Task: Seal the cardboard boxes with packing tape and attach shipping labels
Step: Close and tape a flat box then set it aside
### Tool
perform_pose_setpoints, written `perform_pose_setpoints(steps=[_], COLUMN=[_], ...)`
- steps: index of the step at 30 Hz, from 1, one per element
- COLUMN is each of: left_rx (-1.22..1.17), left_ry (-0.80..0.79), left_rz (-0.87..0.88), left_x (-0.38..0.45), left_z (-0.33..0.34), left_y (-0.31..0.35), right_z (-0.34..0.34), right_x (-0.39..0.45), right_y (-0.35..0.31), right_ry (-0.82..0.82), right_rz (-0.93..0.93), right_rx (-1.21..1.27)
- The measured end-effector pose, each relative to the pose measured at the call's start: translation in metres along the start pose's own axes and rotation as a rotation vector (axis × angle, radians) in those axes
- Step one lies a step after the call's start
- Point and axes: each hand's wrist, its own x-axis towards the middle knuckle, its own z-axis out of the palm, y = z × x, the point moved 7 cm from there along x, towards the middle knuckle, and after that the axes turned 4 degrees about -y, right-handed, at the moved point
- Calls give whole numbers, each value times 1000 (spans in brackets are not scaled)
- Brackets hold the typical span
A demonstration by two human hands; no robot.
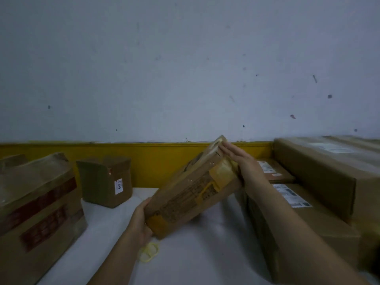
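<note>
The taped box point(191, 188) is tilted above the white table point(205, 254) — left hand point(139, 221) grips its near corner, right hand point(244, 167) presses flat-fingered on its far edge; stacked boxes point(320, 182) crowd the right.

Packing room; labelled cartons point(316, 171) crowd a white table point(195, 254).

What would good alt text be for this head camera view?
Two hands tilt a taped cardboard box above a white table: the left hand grips its lower corner, the right hand presses flat against its upper end. More boxes stand on both sides.
</note>
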Motion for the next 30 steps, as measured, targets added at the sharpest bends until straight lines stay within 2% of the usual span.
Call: perform_pose_setpoints(steps=[2, 3, 6, 7, 8, 9, 11, 13, 16, 20, 22, 24, 27, 30], left_rx=[120, 257, 784, 867, 889, 889, 864, 817, 790, 812, 841, 840, 775, 688], left_ry=[30, 48, 153, 118, 28, -64, -232, -362, -460, -544, -536, -542, -474, -445], left_rz=[12, 24, 244, 311, 344, 353, 300, 256, 288, 374, 391, 403, 405, 336], left_x=[11, 17, 16, 7, 1, -7, -22, -32, -56, -62, -56, -51, -43, -38], left_z=[-2, -5, 7, 24, 45, 69, 110, 140, 165, 179, 171, 160, 134, 115], left_y=[-7, -5, 39, 56, 66, 73, 81, 86, 112, 130, 127, 115, 81, 47], right_z=[0, -2, -15, -16, -16, -11, 17, 41, 51, 58, 61, 66, 67, 78], right_x=[4, 9, 21, 22, 24, 26, 25, 25, 30, 36, 39, 38, 19, -10], right_y=[-12, -13, -14, -13, -5, 9, 31, 33, 25, 2, -15, -20, 22, 67], right_ry=[-86, -77, 114, 187, 234, 242, 147, 100, 143, 75, -30, -156, -208, -299], right_rz=[-94, -115, -58, -16, 59, 149, 306, 319, 272, 216, 147, 63, 94, 127], right_rx=[-33, -82, -260, -301, -272, -141, 232, 447, 563, 470, 439, 283, -123, -207])
